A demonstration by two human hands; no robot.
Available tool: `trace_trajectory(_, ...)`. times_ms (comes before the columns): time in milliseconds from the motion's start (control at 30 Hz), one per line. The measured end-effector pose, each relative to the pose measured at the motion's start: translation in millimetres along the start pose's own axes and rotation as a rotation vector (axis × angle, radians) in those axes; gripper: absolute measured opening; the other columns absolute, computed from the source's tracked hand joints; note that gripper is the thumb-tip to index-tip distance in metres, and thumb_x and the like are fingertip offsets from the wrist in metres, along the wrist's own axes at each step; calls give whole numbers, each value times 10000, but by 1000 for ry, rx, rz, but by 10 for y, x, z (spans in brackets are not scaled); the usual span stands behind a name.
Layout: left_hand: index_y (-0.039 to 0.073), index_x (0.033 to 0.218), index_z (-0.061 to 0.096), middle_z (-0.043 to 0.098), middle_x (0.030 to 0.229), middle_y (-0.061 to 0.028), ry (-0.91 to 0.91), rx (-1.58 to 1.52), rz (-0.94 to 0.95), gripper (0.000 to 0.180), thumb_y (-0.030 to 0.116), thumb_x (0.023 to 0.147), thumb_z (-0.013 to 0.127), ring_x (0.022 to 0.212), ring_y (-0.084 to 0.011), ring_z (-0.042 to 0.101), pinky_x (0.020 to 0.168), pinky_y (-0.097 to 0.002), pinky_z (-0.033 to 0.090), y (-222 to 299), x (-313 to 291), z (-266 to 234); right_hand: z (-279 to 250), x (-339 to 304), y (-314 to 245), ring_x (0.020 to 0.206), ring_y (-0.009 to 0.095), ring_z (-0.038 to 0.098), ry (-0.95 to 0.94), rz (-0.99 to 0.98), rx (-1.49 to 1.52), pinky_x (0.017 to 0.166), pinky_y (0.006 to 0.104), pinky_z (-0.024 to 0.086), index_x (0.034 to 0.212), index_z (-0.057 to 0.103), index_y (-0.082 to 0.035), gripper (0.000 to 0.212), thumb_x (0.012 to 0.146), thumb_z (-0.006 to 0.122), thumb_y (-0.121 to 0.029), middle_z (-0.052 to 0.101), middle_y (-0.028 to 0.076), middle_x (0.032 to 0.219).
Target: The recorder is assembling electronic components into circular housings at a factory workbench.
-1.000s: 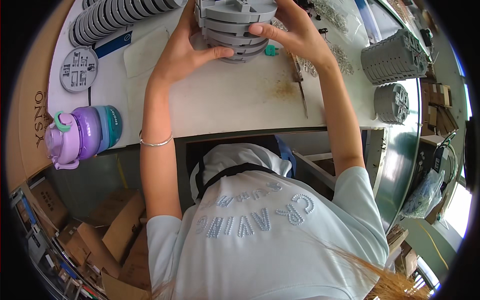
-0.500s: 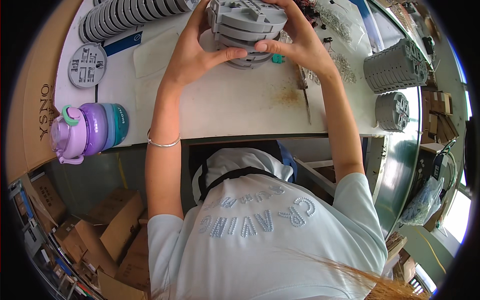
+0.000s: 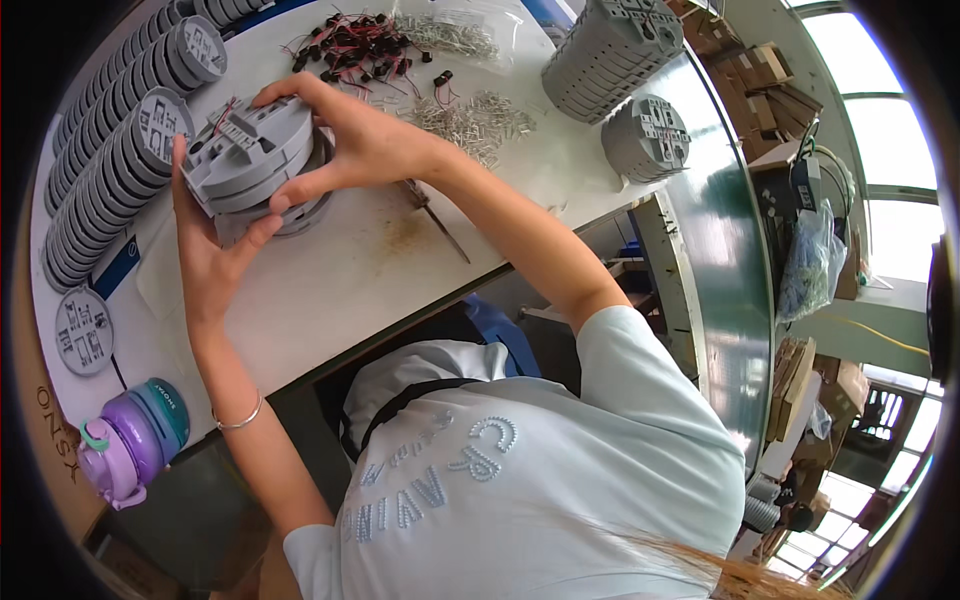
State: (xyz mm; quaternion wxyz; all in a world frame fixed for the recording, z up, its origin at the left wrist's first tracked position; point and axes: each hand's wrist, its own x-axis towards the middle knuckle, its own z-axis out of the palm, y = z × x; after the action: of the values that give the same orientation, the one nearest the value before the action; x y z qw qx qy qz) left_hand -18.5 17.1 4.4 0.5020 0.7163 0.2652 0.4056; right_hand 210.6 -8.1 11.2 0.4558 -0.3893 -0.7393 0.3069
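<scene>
Grey plastic discs, a short stack (image 3: 250, 160), sit at the far left part of the white worktable (image 3: 330, 290), held between both hands. Left hand (image 3: 205, 250) cups the stack from the near-left side, thumb up along the left edge and fingers curled under the near rim, closed on it. Right hand (image 3: 345, 135) comes over the top from the right, fingers spread across the far edge and thumb pressed on the near edge of the top disc, so also clamped on the stack. Stack looks tipped slightly toward the left; whether its bottom disc rests on the table or is lifted I cannot tell, the hands cover it. Top disc shows raised rectangular slots.

Silver bangle (image 3: 238, 418) on the left wrist. Long rows of the same grey discs stood on edge (image 3: 110, 160) run along the left of the table, just beside the held stack. One single grey disc (image 3: 84, 330) lies flat near the left edge. Purple and teal drink bottle (image 3: 130, 440) lies on its side at the near-left corner. Pile of small black parts with red wires (image 3: 355, 45) and loose metal clips (image 3: 470, 110) lie beyond the right hand. Thin metal tool (image 3: 440, 220) lies just right of the wrist. Two more grey disc stacks (image 3: 615, 50) (image 3: 648, 135) stand at the far right.
</scene>
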Motion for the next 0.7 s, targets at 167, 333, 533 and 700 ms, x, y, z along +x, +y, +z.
trace_trajectory(167,50,1566,83,335,1484,-189,-8,-45,-4,1062,192,804,810,1346,-287,416,1116,-407,359,-41,28,19,-2,-10,-8,1238,261,495,14,5,4,1080,390,389,1372,442,-64,848,704,884,-340,507,122,1315)
trace_trajectory(333,41,1552,123,354,1465,-184,62,2,-41,1043,159,785,820,1325,-269,439,1102,-396,382,73,-16,76,30,-11,-17,1138,358,519,124,-145,-286,982,394,458,1387,468,-55,925,691,851,-529,443,205,1234)
trace_trajectory(533,-7,1522,149,405,1435,-182,192,81,109,1128,143,692,898,1315,-258,456,1077,-358,422,-45,-14,275,-52,-35,-246,1164,239,525,161,142,-56,990,404,459,1364,514,-85,684,822,786,-401,477,112,1216)
trace_trajectory(700,-18,1526,112,375,1469,-234,375,-58,51,1190,166,666,914,1335,-317,452,1078,-403,430,17,-190,570,-80,-19,-117,1183,197,513,-57,178,36,1007,319,416,1432,409,-72,733,853,768,-345,501,83,1316)
